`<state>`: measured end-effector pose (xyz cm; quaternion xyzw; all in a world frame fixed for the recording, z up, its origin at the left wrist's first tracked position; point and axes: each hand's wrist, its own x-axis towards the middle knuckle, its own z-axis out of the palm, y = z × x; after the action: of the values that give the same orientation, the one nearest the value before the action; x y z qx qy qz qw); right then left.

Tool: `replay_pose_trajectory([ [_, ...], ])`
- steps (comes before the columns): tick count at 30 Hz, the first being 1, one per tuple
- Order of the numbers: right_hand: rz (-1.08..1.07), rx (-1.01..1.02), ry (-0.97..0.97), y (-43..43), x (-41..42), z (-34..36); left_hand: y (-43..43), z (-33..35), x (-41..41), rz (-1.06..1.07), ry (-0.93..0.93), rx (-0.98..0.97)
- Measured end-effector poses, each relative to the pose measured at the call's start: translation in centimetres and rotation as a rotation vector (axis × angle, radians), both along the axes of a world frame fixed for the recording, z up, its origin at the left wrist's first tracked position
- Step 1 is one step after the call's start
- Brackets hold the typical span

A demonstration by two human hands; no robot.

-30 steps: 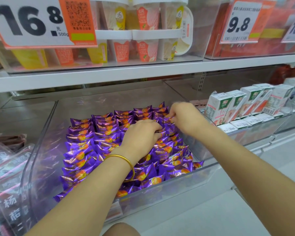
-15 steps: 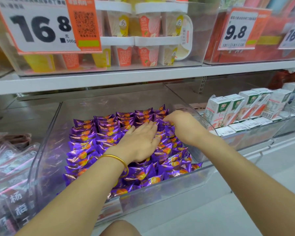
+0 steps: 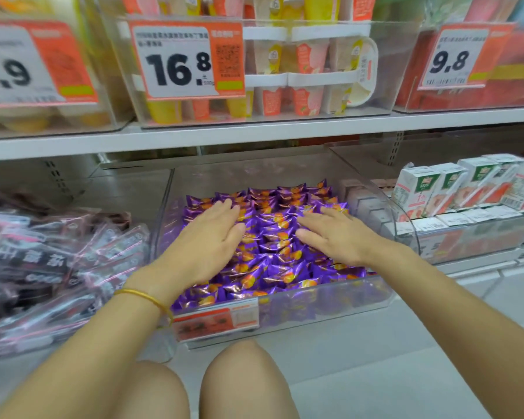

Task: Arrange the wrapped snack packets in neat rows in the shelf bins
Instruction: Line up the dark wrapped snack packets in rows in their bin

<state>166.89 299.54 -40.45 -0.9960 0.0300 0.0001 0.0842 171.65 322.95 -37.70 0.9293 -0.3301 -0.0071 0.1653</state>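
With fingers straight, my left grip [image 3: 212, 234] and right grip [image 3: 330, 234] lie flat on the purple foil snack packets [image 3: 273, 237]; I should press lightly inside the clear plastic bin [image 3: 330, 297].

1 head-worn view, forward and downward, close above the bin [image 3: 330, 300]

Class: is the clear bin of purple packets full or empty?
Mostly full: shiny purple foil packets cover the clear plastic bin's floor, bar a rear strip.
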Motion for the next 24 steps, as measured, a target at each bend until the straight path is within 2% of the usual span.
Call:
replay_pose_trajectory([
  [1, 0.007, -0.016, -0.01, 0.2, -0.2, -0.1, 0.7, -0.1, -0.5, 0.005, 0.003, 0.001],
  [4, 0.027, 0.052, -0.218, 1.7, -0.9, 0.3, 0.7, -0.2, -1.9, -0.02, -0.016, 0.057],
  [6, 0.047, 0.039, -0.171, 3.1, -1.3, 0.4, 0.0, -0.7, -2.2, -0.021, -0.036, 0.155],
  [8, 0.039, -0.052, -0.036, 4.3, -1.7, 0.0, -0.8, -1.6, -2.0, 0.023, -0.018, 0.27],
  [12, 0.035, -0.123, 0.033, 4.7, -1.7, -0.3, -1.7, -2.7, -1.6, 0.056, 0.057, 0.33],
  [14, 0.05, -0.073, -0.086, 4.6, -2.0, 0.3, -1.8, -2.8, -1.6, 0.052, 0.064, 0.286],
  [15, 0.058, -0.02, -0.219, 4.7, -2.4, 0.7, -1.6, -2.7, -1.8, 0.047, 0.044, 0.243],
  [17, 0.103, 0.108, -0.508, 5.0, -3.9, 1.1, -0.8, -2.1, -2.4, 0.036, -0.058, 0.111],
  [18, 0.147, 0.141, -0.588, 5.4, -4.9, 0.8, -0.1, -1.7, -2.8, 0.029, -0.136, 0.058],
  [21, 0.251, 0.057, -0.596, 6.9, -7.1, -1.8, 2.2, -1.0, -3.6, 0.058, -0.387, 0.04],
  [24, 0.221, 0.049, -0.65, 7.5, -7.3, -3.7, 3.3, -0.8, -4.5, 0.111, -0.507, 0.054],
])
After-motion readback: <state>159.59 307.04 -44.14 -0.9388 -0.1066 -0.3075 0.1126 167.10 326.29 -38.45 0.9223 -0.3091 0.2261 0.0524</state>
